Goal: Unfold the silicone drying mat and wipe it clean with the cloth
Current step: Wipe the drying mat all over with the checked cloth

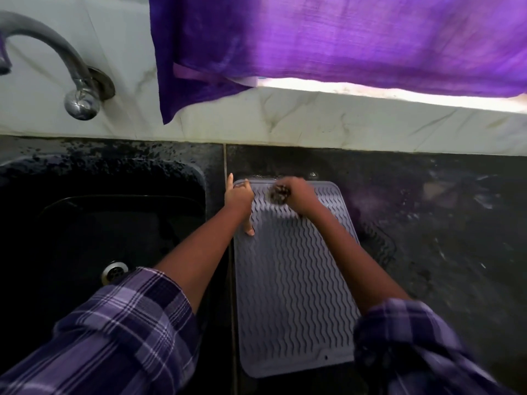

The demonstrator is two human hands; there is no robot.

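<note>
While the grey wavy-ribbed silicone drying mat (293, 280) lies unfolded on the black speckled surface (442, 223), the right hand (296, 195) keeps a closed grip on a dark bunched cloth (278, 194). Beside it the left hand (238, 195) presses the mat's corner, fingers spread and holding nothing. Firm overlapping strokes along the ribs should serve best. No writing is readable.

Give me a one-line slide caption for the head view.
Right hand rubs a dark crumpled cloth on the unfolded grey wavy-ribbed silicone mat; left hand steadies its far-left corner.
</note>
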